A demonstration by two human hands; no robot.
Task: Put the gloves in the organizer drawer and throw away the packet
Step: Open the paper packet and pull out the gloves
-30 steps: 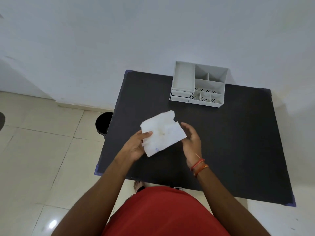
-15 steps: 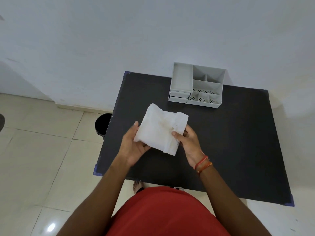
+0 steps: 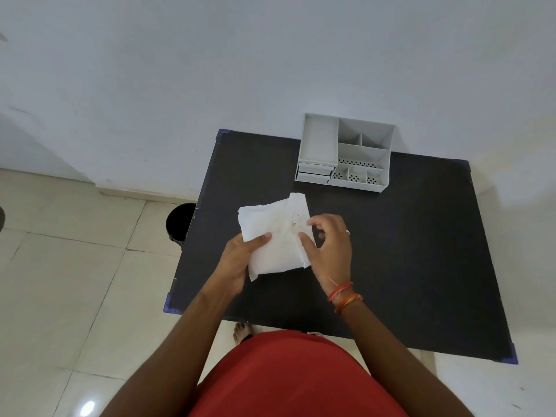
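A white paper packet (image 3: 272, 236) is held above the black table (image 3: 421, 251). My left hand (image 3: 237, 260) grips its lower left side, thumb on top. My right hand (image 3: 329, 245) pinches the packet's right edge near a folded flap. The gloves themselves are not visible; I cannot tell whether they are inside. A grey organizer (image 3: 346, 155) stands at the table's far edge, with two small shut drawers (image 3: 314, 173) at its front left.
A black bin (image 3: 177, 224) stands on the tiled floor, just left of the table's left edge. A white wall rises behind the table. My red garment fills the bottom of the view.
The packet has been turned and partly unfolded between my hands. My right hand moved from the packet's underside to its right edge, and both hands shifted slightly away from me.
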